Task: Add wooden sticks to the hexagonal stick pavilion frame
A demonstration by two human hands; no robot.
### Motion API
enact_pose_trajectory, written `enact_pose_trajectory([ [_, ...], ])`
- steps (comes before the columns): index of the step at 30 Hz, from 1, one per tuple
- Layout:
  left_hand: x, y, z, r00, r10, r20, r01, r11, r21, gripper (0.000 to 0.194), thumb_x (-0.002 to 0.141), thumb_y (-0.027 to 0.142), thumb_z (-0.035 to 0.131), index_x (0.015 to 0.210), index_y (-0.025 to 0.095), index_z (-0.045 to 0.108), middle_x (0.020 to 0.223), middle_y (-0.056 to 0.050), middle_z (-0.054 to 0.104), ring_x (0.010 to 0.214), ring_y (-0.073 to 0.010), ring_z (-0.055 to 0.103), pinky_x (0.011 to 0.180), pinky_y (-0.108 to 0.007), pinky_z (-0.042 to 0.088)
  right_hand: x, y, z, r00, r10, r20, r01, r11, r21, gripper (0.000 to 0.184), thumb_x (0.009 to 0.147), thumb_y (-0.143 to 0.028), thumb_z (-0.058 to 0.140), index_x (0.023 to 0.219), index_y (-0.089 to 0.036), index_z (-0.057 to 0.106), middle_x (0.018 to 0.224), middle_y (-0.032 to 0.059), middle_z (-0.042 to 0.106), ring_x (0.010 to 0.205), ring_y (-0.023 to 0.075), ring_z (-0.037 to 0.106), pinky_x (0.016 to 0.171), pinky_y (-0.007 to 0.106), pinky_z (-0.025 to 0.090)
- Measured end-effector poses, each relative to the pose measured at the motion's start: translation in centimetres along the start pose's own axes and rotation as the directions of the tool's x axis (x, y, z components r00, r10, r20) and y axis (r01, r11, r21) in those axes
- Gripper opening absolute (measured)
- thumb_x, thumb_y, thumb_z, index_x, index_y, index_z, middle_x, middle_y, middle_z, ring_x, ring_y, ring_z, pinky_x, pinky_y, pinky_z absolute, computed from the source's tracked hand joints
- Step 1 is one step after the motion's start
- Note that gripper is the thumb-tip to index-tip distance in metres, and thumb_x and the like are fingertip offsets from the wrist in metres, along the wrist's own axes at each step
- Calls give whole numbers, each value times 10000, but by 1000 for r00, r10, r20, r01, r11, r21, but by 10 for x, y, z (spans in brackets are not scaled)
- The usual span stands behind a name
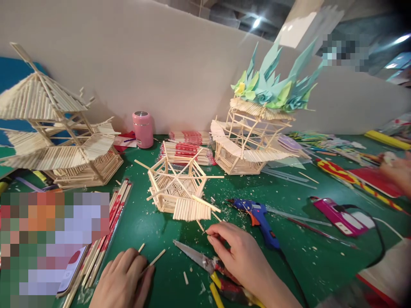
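Note:
My left hand point(123, 276), low in the picture, is closed around short wooden sticks point(157, 257) whose ends poke out past the fingers. With thumb and forefinger pinched, my right hand point(233, 246) is just in front of a small hexagonal stick pavilion frame point(176, 184). A stick end from the frame reaches the right fingertips; what they pinch is too small to make out. One slatted roof panel point(189, 209) is on the frame's near side. Under my right hand lie scissors point(195, 256) and red-and-yellow handled pliers point(221, 284), partly covered by it.
A blue glue gun point(257, 216) lies to the right, its cord running forward. Larger stick pavilions stand left point(73, 141) and right point(253, 141). Packed sticks point(109, 231), a pink canister point(143, 130) and a magenta power strip point(340, 218) surround the work. Another person's hand point(398, 169) is far right.

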State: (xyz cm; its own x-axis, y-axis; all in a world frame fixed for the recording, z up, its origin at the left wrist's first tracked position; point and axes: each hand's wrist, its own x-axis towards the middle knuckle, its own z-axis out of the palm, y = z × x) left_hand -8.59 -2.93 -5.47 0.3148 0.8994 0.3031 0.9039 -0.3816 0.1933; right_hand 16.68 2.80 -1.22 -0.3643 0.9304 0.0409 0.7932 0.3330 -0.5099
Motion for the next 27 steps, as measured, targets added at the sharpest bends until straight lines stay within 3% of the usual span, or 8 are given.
enact_pose_trajectory([
  [3, 14, -1, -6, 999, -17, -49, 22, 994, 104, 293, 875, 247, 374, 720, 165, 609, 642, -79, 628, 551, -224, 635, 520, -351, 526, -5, 2, 1, 1000, 1, -17, 0, 1000, 30, 143, 862, -152, 474, 835, -220, 597, 801, 9, 672, 738, 174, 626, 654, 296, 492],
  [8, 36, -3, -14, 932, -172, 318, 107, 971, 212, 349, 838, 125, 303, 679, 147, 613, 655, -123, 638, 610, -281, 650, 579, -424, 508, -11, 4, -1, 999, 11, -36, -7, 994, 106, 133, 867, -167, 466, 848, -219, 587, 833, 12, 668, 745, 161, 623, 659, 282, 486],
  [11, 42, -5, -17, 894, -211, 396, 161, 975, 156, 385, 835, 108, 250, 697, 135, 608, 679, -140, 634, 629, -280, 635, 610, -416, 469, -13, 3, -6, 998, 14, -60, -6, 991, 131, 136, 865, -167, 467, 818, -210, 586, 791, 19, 656, 717, 160, 617, 645, 274, 480],
  [14, 48, 0, -24, 854, -334, 399, 403, 910, -101, 306, 836, 249, 345, 657, 162, 577, 652, -103, 603, 605, -257, 585, 599, -383, 424, -16, -3, -8, 996, -1, -88, 17, 984, 178, 147, 864, -177, 470, 780, -200, 588, 728, 21, 639, 643, 147, 602, 578, 243, 470],
  [17, 56, 16, -34, 739, -373, 561, 674, 401, -621, 288, 776, 436, 507, 642, 189, 570, 548, 4, 523, 501, -153, 467, 500, -269, 352, -21, -15, -4, 984, -38, -172, 88, 950, 299, 124, 857, -178, 486, 808, -195, 598, 707, 17, 627, 589, 121, 587, 526, 200, 461],
  [20, 64, 38, -40, 687, -257, 680, 653, -192, -732, 266, 660, 419, 690, 598, 178, 595, 539, 38, 505, 489, -96, 387, 498, -227, 308, -23, -31, 4, 952, -61, -300, 180, 904, 388, 76, 826, -193, 539, 818, -198, 615, 652, -2, 595, 523, 99, 546, 475, 180, 431],
  [23, 68, 59, -37, 687, -156, 710, 585, -461, -667, 256, 649, 397, 724, 582, 175, 617, 528, 29, 514, 537, -111, 427, 596, -249, 358, -21, -44, 12, 926, -12, -379, 199, 865, 460, 89, 783, -248, 600, 712, -198, 622, 553, -28, 547, 447, 81, 460, 415, 177, 364],
  [27, 72, 75, -29, 639, -160, 753, 523, -628, -577, 213, 586, 343, 794, 636, 184, 662, 591, 25, 538, 619, -123, 470, 671, -264, 382, -18, -54, 20, 915, 151, -374, 84, 836, 542, 198, 751, -305, 623, 596, -184, 597, 481, -42, 498, 405, 68, 396, 377, 180, 296],
])
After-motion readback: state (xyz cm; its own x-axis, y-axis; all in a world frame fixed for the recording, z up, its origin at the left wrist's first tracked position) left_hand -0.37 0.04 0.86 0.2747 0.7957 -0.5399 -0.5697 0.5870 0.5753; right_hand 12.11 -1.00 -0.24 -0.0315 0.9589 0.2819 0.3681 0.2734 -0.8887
